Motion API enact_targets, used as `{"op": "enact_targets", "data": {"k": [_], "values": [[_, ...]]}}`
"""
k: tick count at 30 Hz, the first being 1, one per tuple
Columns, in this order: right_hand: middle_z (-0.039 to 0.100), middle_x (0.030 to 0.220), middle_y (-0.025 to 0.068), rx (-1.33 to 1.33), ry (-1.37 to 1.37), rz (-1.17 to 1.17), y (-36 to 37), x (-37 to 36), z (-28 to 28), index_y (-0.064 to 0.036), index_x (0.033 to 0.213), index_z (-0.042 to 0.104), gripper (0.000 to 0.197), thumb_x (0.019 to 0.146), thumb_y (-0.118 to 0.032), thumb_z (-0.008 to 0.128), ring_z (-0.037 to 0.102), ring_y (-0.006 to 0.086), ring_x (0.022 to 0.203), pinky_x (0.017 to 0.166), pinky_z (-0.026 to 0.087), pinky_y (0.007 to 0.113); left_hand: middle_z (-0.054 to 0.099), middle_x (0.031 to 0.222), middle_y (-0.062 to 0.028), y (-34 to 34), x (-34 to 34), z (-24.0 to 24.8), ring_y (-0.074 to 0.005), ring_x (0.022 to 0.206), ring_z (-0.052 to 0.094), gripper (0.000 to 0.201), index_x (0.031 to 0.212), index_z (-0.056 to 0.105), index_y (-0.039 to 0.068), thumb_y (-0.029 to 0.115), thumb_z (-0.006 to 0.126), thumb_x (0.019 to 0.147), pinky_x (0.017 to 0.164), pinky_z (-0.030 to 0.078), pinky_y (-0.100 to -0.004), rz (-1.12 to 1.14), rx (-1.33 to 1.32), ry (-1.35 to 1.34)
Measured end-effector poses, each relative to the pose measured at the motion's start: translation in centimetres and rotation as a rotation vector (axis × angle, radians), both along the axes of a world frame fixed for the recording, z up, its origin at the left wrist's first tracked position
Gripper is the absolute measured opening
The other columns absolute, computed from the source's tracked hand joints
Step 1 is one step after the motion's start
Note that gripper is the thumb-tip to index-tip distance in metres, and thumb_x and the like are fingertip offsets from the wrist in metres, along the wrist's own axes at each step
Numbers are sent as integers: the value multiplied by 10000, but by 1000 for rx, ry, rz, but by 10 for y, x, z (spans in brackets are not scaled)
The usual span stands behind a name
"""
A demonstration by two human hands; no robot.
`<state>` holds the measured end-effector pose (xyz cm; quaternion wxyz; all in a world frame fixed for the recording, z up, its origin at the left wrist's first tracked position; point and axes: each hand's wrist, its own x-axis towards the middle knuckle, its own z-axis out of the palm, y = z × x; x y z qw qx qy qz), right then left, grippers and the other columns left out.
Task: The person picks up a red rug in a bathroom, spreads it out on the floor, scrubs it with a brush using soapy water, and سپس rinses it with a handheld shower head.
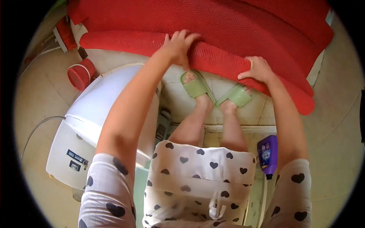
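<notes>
Both hands grip the rolled front edge of a red mat lying on the tiled floor. The left hand and right hand have their fingers curled tight over it, above green slippers. A white appliance stands left, a purple bottle right.

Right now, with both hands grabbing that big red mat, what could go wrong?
1. The red mat hangs over the green slippers, so it might trip the feet.
2. The left hand and right hand grip only its folded edge, so it may slip.
3. The purple bottle stands near the right leg and could get knocked over.
</notes>
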<state>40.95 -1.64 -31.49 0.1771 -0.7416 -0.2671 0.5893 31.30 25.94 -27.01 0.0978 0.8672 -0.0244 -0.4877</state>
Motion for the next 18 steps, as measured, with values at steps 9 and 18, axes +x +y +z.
{"op": "enact_targets", "data": {"k": [9,18], "values": [[505,1177,164,78,-629,-367,-6,-14,12,-35,1217,445,839,570,-477,744,457,332,1113,945,363,402,607,1016,-82,7,35,-28,-290,946,583,409,1061,536,104,131,638,665,718,490,-380,-190,77,-40],[629,925,156,2,-413,29,-12,46,7,-48,1061,573,664,479,-269,804,595,297,862,812,452,386,508,1199,-102,22,32,-24,-278,1115,476,860,1273,413,178,148,768,489,932,384,-395,-21,-44,-482]]}}
